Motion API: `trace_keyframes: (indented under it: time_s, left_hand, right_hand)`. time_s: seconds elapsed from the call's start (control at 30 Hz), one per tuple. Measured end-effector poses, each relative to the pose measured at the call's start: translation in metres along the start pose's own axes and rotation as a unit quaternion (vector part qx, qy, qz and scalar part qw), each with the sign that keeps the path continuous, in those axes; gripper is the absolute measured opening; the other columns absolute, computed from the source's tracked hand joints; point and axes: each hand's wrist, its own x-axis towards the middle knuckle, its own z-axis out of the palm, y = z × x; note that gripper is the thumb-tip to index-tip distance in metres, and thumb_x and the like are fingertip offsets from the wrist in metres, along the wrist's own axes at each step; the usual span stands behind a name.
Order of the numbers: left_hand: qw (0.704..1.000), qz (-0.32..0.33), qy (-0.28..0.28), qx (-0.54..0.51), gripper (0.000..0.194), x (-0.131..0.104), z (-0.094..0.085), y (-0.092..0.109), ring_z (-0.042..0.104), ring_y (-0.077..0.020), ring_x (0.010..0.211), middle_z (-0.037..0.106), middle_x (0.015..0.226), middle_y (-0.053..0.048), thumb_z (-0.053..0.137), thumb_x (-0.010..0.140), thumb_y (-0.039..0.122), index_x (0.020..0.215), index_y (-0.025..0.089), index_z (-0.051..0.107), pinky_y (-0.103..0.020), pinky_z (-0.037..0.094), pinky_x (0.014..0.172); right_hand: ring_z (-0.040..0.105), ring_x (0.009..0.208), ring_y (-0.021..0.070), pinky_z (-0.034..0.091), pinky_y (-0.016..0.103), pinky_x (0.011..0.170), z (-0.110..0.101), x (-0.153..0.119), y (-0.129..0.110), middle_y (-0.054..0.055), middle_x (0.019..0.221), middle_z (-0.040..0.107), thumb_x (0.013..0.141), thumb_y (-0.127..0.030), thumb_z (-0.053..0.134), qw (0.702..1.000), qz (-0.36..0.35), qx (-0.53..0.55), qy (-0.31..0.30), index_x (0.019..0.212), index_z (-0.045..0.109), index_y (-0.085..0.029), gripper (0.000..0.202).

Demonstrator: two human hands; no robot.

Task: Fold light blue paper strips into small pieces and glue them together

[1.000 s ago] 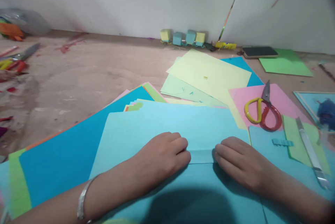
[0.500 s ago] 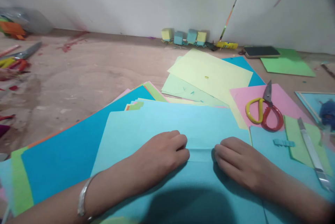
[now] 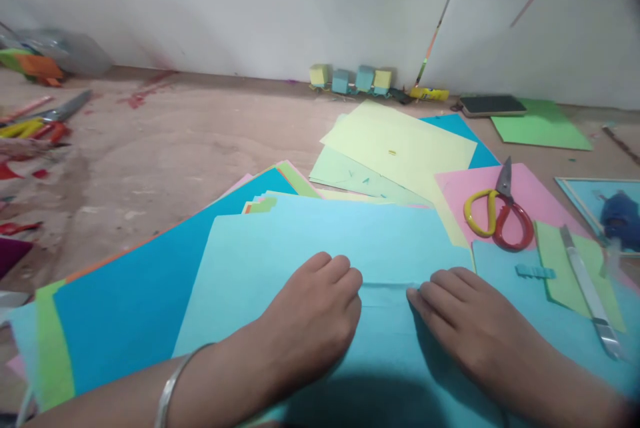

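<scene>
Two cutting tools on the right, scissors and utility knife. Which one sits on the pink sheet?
The scissors, with yellow and red handles, lie on the pink sheet. The utility knife lies farther right, across a green sheet.
</scene>
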Motion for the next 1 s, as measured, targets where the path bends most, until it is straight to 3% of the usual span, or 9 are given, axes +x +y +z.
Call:
trace_keyframes:
  time_s: [0.1,0.2,0.33,0.43,0.53,0.63,0.73,0.9,1.0]
  left_hand:
    - [0.999,-0.009,-0.023,0.024,0.007,0.003,0.002,0.01,0.049,-0.0218,0.064,0.06,0.073,-0.005,0.057,0.089,0.018,0.089,0.015,0.064,-0.037,0.033,0.056]
    - [0.999,-0.015,-0.042,0.028,0.044,0.005,0.004,0.015,0.054,-0.0229,0.072,0.065,0.084,-0.006,0.062,0.091,0.042,0.118,0.008,0.061,-0.037,0.036,0.058]
    - [0.998,-0.02,-0.038,0.036,0.062,0.005,0.008,0.02,0.055,-0.0218,0.075,0.069,0.093,-0.008,0.062,0.083,0.061,0.117,0.009,0.066,-0.037,0.039,0.066]
    - [0.998,-0.021,-0.003,0.066,0.058,0.005,0.01,0.023,0.057,-0.0237,0.083,0.071,0.101,-0.01,0.066,0.082,0.057,0.114,0.009,0.069,-0.039,0.04,0.076]
    - [0.997,-0.016,0.019,0.074,0.04,0.004,0.009,0.024,0.058,-0.0241,0.083,0.072,0.102,-0.009,0.07,0.082,0.051,0.094,0.013,0.075,-0.039,0.04,0.074]
    - [0.997,-0.041,0.023,0.065,0.029,0.001,0.007,0.021,0.055,-0.0213,0.067,0.072,0.082,-0.007,0.071,0.083,0.043,0.074,0.016,0.072,-0.036,0.037,0.062]
    - [0.994,-0.063,0.052,0.076,0.019,-0.004,0.007,0.018,0.052,-0.0197,0.057,0.066,0.066,-0.004,0.072,0.082,0.026,0.067,0.016,0.068,-0.034,0.032,0.055]
    - [0.989,-0.086,0.086,0.083,0.024,-0.008,0.007,0.012,0.05,-0.0183,0.053,0.059,0.058,-0.001,0.07,0.081,0.019,0.059,0.017,0.061,-0.034,0.029,0.052]
    - [0.989,-0.082,0.101,0.073,0.029,-0.005,0.006,0.004,0.048,-0.0183,0.051,0.055,0.054,0.0,0.069,0.084,0.021,0.057,0.018,0.057,-0.034,0.028,0.051]
  right_hand:
    - [0.041,0.066,0.0207,0.026,0.036,0.063,0.003,-0.002,-0.004,0.007,0.069,0.054,0.081,0.002,0.045,1.0,0.012,-0.026,-0.013,0.073,0.062,-0.015,0.026]
    - [0.041,0.064,0.0211,0.026,0.037,0.062,0.008,-0.001,-0.007,0.006,0.068,0.054,0.084,-0.003,0.043,0.998,0.022,-0.05,-0.023,0.087,0.066,-0.013,0.025]
    - [0.045,0.067,0.0229,0.03,0.038,0.062,0.016,0.002,-0.015,0.006,0.073,0.059,0.086,-0.006,0.043,0.995,0.009,-0.092,-0.023,0.123,0.058,-0.002,0.04]
    - [0.047,0.071,0.024,0.035,0.041,0.068,0.019,0.001,-0.02,0.009,0.078,0.063,0.084,-0.006,0.046,0.993,0.009,-0.118,-0.025,0.123,0.06,0.0,0.041]
    - [0.048,0.07,0.0245,0.037,0.042,0.07,0.018,-0.003,-0.024,0.012,0.079,0.065,0.08,-0.004,0.049,0.989,0.033,-0.142,-0.026,0.115,0.066,-0.002,0.039]
    - [0.047,0.065,0.024,0.035,0.04,0.063,0.014,-0.006,-0.025,0.013,0.074,0.065,0.074,0.001,0.05,0.983,0.048,-0.174,-0.03,0.107,0.071,-0.001,0.039]
    - [0.047,0.061,0.0243,0.034,0.039,0.059,0.013,-0.008,-0.029,0.014,0.068,0.063,0.073,0.004,0.049,0.978,0.056,-0.196,-0.034,0.106,0.072,0.001,0.04]
    - [0.048,0.059,0.0252,0.035,0.039,0.058,0.005,-0.011,-0.029,0.013,0.063,0.061,0.072,0.006,0.046,0.971,0.096,-0.211,-0.053,0.098,0.074,0.002,0.038]
    - [0.044,0.055,0.0239,0.033,0.038,0.055,-0.006,-0.009,-0.017,0.008,0.054,0.053,0.072,0.006,0.046,0.972,0.128,-0.194,-0.029,0.068,0.071,-0.011,0.031]
